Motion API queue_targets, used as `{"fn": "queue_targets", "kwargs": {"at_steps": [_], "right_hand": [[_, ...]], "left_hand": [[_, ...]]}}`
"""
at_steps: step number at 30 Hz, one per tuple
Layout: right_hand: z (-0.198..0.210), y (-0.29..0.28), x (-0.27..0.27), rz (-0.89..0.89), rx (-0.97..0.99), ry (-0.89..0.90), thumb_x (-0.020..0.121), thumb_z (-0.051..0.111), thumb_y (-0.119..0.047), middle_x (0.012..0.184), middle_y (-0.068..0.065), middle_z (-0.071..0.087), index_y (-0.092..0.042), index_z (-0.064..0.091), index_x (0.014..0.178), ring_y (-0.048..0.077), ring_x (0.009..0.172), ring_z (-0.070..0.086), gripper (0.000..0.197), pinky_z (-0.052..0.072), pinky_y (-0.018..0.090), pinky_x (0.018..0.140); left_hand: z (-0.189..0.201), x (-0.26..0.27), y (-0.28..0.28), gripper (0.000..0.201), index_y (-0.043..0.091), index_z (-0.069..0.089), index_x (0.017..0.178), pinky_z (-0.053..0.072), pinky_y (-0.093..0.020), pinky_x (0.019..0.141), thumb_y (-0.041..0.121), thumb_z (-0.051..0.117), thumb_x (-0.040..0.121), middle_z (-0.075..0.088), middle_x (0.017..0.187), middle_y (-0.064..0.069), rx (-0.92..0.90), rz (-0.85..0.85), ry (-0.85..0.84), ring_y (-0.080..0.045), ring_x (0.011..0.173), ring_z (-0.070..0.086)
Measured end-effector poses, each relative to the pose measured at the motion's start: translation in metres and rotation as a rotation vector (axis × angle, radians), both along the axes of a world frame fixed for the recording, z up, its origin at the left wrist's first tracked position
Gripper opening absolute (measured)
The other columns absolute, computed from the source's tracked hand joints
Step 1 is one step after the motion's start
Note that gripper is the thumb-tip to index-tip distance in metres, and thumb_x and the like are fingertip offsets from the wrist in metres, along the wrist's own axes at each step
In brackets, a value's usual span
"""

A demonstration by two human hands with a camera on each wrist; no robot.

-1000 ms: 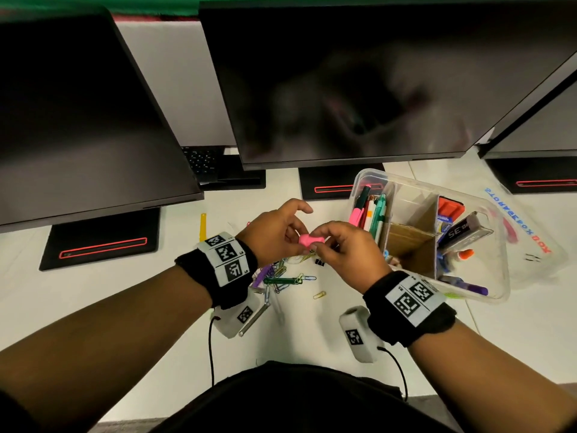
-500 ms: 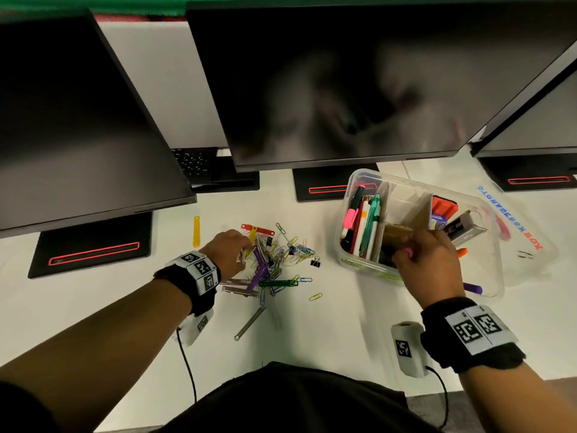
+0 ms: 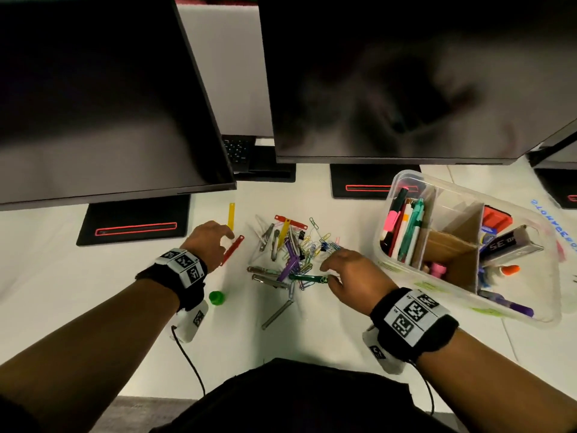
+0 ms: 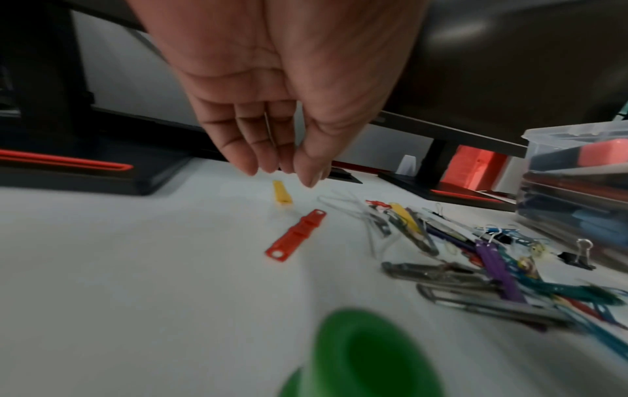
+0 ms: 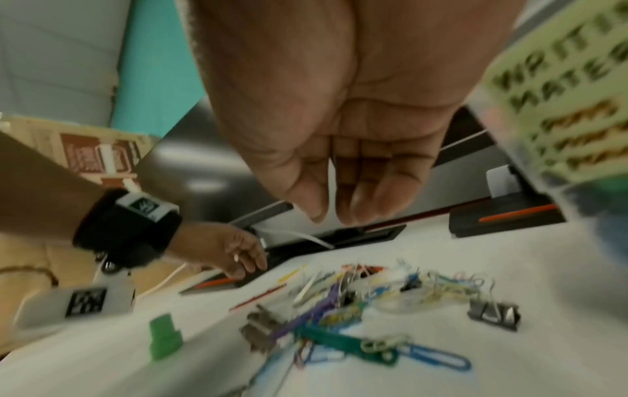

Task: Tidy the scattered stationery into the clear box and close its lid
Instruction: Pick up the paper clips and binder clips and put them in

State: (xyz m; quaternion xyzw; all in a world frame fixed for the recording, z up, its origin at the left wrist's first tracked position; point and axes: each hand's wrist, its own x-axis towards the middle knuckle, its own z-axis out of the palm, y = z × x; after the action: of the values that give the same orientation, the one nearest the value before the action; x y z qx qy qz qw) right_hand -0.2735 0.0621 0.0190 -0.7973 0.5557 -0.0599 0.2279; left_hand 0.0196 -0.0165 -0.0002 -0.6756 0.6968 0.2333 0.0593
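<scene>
Both hands empty, fingers loosely spread; my left hand (image 3: 208, 242) hovers by the red strip (image 3: 232, 250), left of the clip pile (image 3: 293, 257); my right hand (image 3: 352, 276) should pinch low, gathering several clips

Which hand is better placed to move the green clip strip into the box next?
Right. The right hand is empty, its fingertips beside the green clip strip, and the clear box sits on its side. The left hand hovers by the red strip.

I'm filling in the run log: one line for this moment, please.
left hand: open, above red strip | right hand: open, over clip pile | clear box: lid off
</scene>
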Motion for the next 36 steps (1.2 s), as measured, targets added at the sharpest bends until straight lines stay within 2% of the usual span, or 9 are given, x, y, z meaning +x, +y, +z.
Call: {"fn": "queue_targets", "kwargs": {"at_steps": [5, 10, 13, 16, 19, 26, 30, 33, 36], "right_hand": [[-0.018, -0.02, 0.015, 0.034, 0.117, 0.096, 0.089, 0.051, -0.017, 0.126, 0.003, 0.057, -0.02, 0.06, 0.121, 0.022, 0.122, 0.05, 0.034, 0.04, 0.028, 0.102], [-0.025, -0.024, 0.029, 0.188, 0.167, 0.118, 0.09, 0.05, -0.016, 0.119, 0.001, 0.059, -0.021, 0.063, 0.117, 0.02, 0.112, 0.054, 0.03, 0.042, 0.027, 0.092], [-0.029, -0.02, 0.037, 0.208, 0.218, 0.129, 0.091, 0.049, -0.017, 0.12, 0.002, 0.06, -0.02, 0.063, 0.118, 0.02, 0.112, 0.055, 0.03, 0.043, 0.029, 0.092], [-0.032, -0.02, 0.041, 0.187, 0.233, 0.129, 0.091, 0.049, -0.016, 0.121, 0.002, 0.061, -0.019, 0.063, 0.119, 0.021, 0.111, 0.056, 0.031, 0.045, 0.029, 0.092], [-0.032, -0.019, 0.041, 0.167, 0.245, 0.118, 0.091, 0.049, -0.017, 0.12, 0.002, 0.061, -0.019, 0.062, 0.118, 0.02, 0.11, 0.057, 0.031, 0.045, 0.028, 0.091], [-0.02, -0.013, 0.038, -0.021, 0.306, -0.073, 0.085, 0.065, -0.037, 0.104, -0.001, 0.059, -0.02, 0.054, 0.129, 0.014, 0.087, 0.057, 0.048, 0.039, 0.019, 0.076], [0.0, -0.013, 0.039, -0.233, 0.226, -0.363, 0.081, 0.071, -0.029, 0.094, -0.003, 0.063, -0.019, 0.054, 0.128, 0.007, 0.066, 0.055, 0.051, 0.042, 0.018, 0.066], [0.022, -0.012, 0.031, -0.347, 0.079, -0.462, 0.084, 0.067, -0.023, 0.08, 0.004, 0.066, -0.015, 0.062, 0.113, 0.022, 0.066, 0.063, 0.03, 0.054, 0.034, 0.067], [0.045, -0.006, 0.011, -0.431, -0.054, -0.432, 0.085, 0.066, -0.024, 0.08, 0.008, 0.068, -0.015, 0.062, 0.109, 0.025, 0.071, 0.065, 0.025, 0.056, 0.038, 0.069]], "left_hand": [[-0.004, 0.019, 0.01, 0.032, 0.022, 0.055, 0.121, 0.041, -0.035, 0.105, 0.017, 0.057, 0.089, 0.05, 0.13, -0.004, 0.062, 0.069, 0.0, -0.024, 0.12, 0.05], [0.0, 0.019, 0.02, 0.031, 0.019, 0.058, 0.115, 0.042, -0.025, 0.09, 0.034, 0.06, 0.088, 0.061, 0.118, -0.002, 0.156, -0.057, 0.05, -0.019, 0.102, 0.057], [0.012, 0.015, 0.027, 0.049, 0.02, 0.057, 0.112, 0.041, -0.025, 0.087, 0.052, 0.069, 0.075, 0.059, 0.109, 0.002, 0.338, -0.165, 0.055, -0.014, 0.094, 0.052], [0.013, 0.013, 0.035, 0.053, 0.02, 0.053, 0.114, 0.042, -0.027, 0.083, 0.042, 0.076, 0.072, 0.058, 0.115, 0.0, 0.46, -0.281, -0.06, -0.015, 0.095, 0.052], [0.009, 0.004, 0.04, 0.03, 0.016, 0.058, 0.111, 0.041, -0.024, 0.078, 0.021, 0.065, 0.081, 0.062, 0.117, -0.005, 0.394, -0.34, -0.082, -0.021, 0.103, 0.057], [0.025, -0.042, 0.027, 0.024, 0.017, 0.064, 0.106, 0.037, -0.008, 0.065, 0.02, 0.069, 0.082, 0.064, 0.103, 0.002, 0.186, -0.261, 0.27, -0.01, 0.083, 0.052], [0.045, -0.081, 0.019, 0.025, 0.026, 0.056, 0.085, 0.054, -0.032, 0.079, 0.009, 0.073, 0.077, 0.063, 0.087, -0.003, 0.178, -0.112, 0.687, -0.023, 0.079, 0.063], [0.059, -0.103, 0.015, 0.023, 0.023, 0.051, 0.083, 0.044, -0.01, 0.051, 0.006, 0.067, 0.083, 0.063, 0.075, -0.002, 0.164, -0.069, 0.832, -0.004, 0.056, 0.059], [0.056, -0.108, 0.01, 0.017, 0.012, 0.051, 0.098, 0.041, -0.008, 0.044, 0.009, 0.063, 0.087, 0.064, 0.082, -0.01, 0.178, -0.021, 0.857, -0.013, 0.061, 0.06]]}}
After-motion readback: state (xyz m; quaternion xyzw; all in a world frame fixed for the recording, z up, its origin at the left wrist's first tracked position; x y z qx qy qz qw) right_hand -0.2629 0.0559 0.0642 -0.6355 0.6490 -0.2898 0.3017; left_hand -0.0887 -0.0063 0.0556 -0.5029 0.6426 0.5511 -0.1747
